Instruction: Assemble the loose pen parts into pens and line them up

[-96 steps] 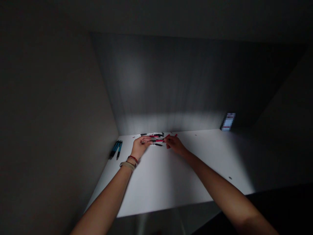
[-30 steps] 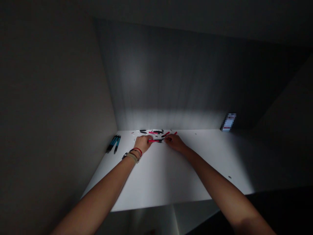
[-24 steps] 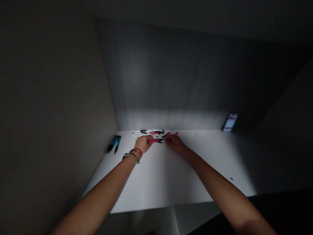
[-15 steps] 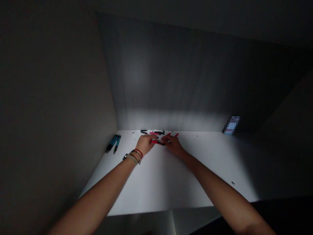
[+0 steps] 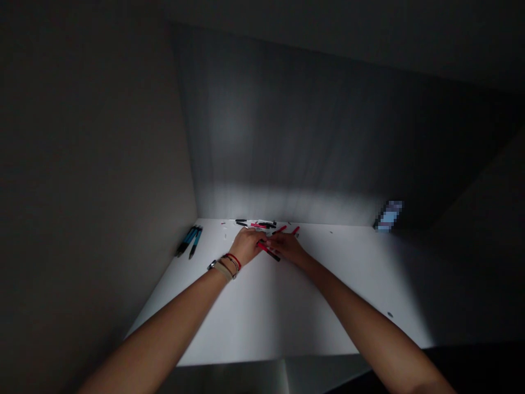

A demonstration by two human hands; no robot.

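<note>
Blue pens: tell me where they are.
Head view: the blue pens lie at the far left edge of the table, beside the side wall, left of the left hand.

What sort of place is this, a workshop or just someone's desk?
Likely a plain work desk in a dim corner: a white tabletop, grey walls close behind and beside it, and red and black pen parts scattered along its far edge.

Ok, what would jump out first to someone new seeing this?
The left hand and right hand meeting over a red pen at the lit far end of the white table. Behind them lie red and black pen parts; teal pens sit by the left wall.
</note>
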